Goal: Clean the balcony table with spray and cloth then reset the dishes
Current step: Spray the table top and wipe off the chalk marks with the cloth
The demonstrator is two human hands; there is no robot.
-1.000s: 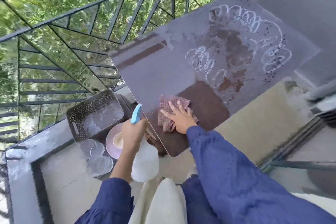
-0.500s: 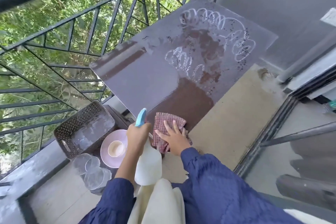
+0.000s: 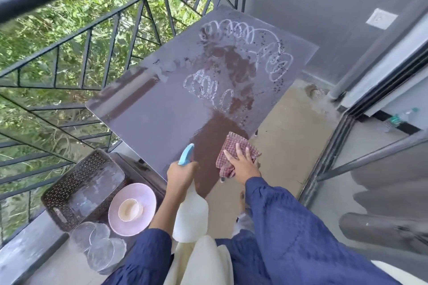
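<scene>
The brown balcony table (image 3: 148, 109) carries white looping scribbles and dark specks over its far half, with a wiped darker streak running toward me. My right hand (image 3: 243, 164) presses flat on a red checked cloth (image 3: 234, 146) at the table's near right corner. My left hand (image 3: 181, 176) grips the neck of a white spray bottle (image 3: 191, 215) with a blue trigger, held upright at the near edge. A pink plate (image 3: 143, 199) with a small cream bowl on it and several clear glass dishes (image 3: 99, 245) sit low to the left.
A dark perforated basket (image 3: 67, 190) stands beside the plate on a low stand. A black metal railing (image 3: 69, 30) runs along the left with greenery behind. A grey wall and sliding door frame (image 3: 347, 146) close the right side. Tan floor lies right of the table.
My right hand has slid the cloth from the table's near middle to its near right corner. The view has shifted, so the table now sits further right. The spray bottle stays in my left hand.
</scene>
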